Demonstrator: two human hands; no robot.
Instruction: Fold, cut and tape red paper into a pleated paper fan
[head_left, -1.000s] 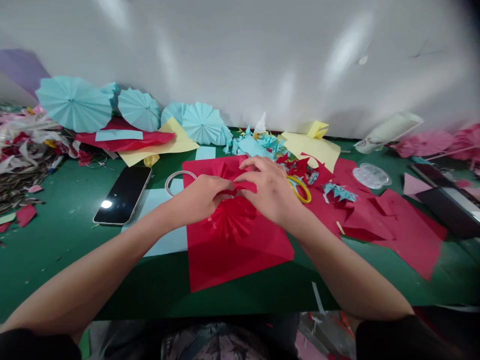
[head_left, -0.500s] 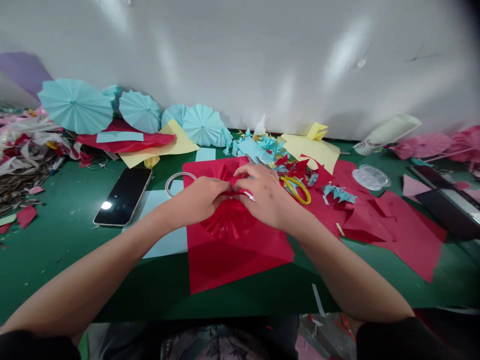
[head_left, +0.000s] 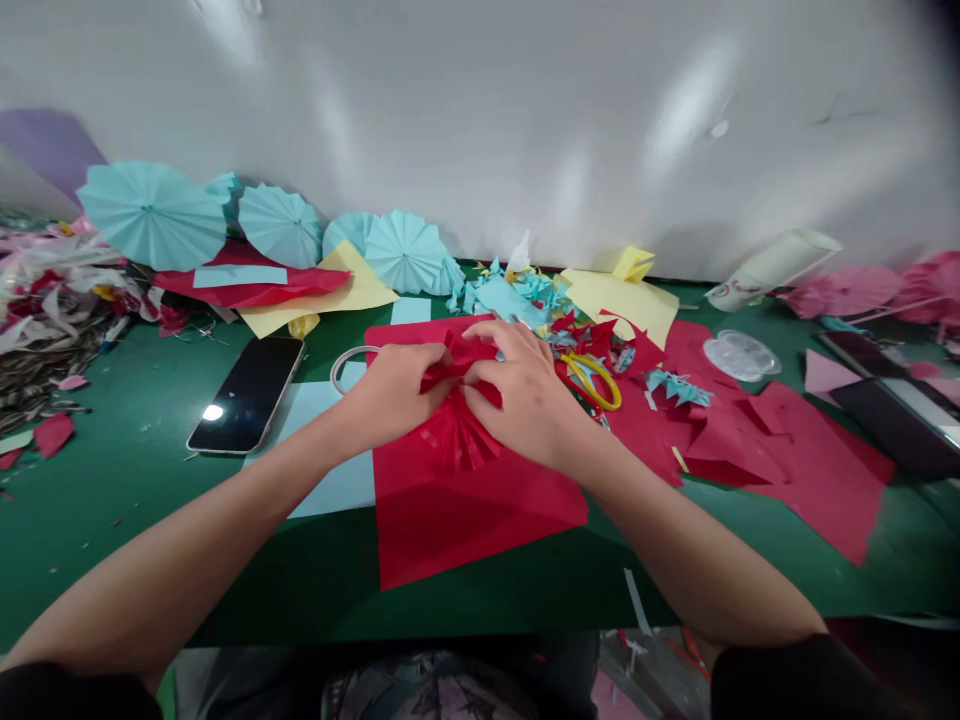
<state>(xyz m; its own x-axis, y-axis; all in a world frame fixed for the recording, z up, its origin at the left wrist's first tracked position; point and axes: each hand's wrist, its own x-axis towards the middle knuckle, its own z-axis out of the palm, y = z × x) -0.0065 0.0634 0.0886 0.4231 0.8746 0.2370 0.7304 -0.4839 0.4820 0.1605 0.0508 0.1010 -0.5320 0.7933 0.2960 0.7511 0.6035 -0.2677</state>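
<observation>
A red pleated paper fan [head_left: 466,440] lies between my two hands, its folds spreading toward me from a pinched middle. My left hand [head_left: 401,388] is closed on its left side, thumb and fingers pressing the paper together. From the right, my right hand [head_left: 521,392] grips the same pleated paper near its middle, with thumb and forefinger bent. The exact fingertip contact is partly hidden. Under the fan lie flat red paper sheets [head_left: 480,530]. A white ring [head_left: 345,372], perhaps a tape roll, is by my left wrist. Yellow-handled scissors [head_left: 600,380] rest right of my right hand.
A phone [head_left: 247,395] lies on light-blue paper [head_left: 330,490] at the left. Light-blue paper rosettes [head_left: 409,255] stand along the wall. Paper scraps [head_left: 517,292] are heaped behind my hands. Red cut sheets [head_left: 810,470] and a clear plastic lid [head_left: 742,355] are at the right.
The pleated paper has shifted in my fingers, and its near folds now spread in a narrower fan. My left hand has moved slightly left and up. A silver glint by my right thumb is gone.
</observation>
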